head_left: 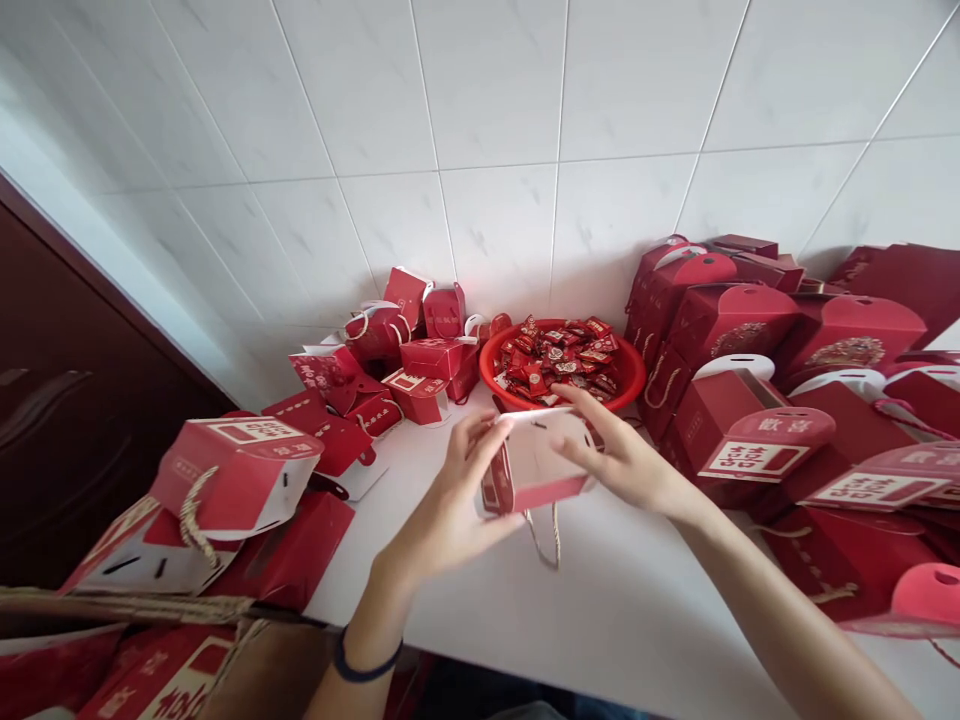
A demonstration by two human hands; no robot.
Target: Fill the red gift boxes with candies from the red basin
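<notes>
A small red paper gift box (pixel 541 462) is held above the white table, its pale underside or flap with a dark slot facing me. My left hand (pixel 457 490) grips its left side, thumb below and fingers over the upper edge. My right hand (pixel 619 455) is at the box's right end with thumb and fingers spread apart. The fingertips come close to the pale face; whether they touch it I cannot tell. A rope handle (pixel 556 540) dangles under the box. Just behind it stands a red bowl (pixel 637 375) filled with wrapped candies (pixel 555 355).
Finished-looking red boxes (pixel 742 430) are stacked along the right. More boxes (pixel 435 370) lie in a loose heap at the back left, and others (pixel 240 470) at the near left. A cardboard carton (pixel 277 670) with red packaging stands at the lower left. Behind the table (pixel 615 610) rises a tiled wall.
</notes>
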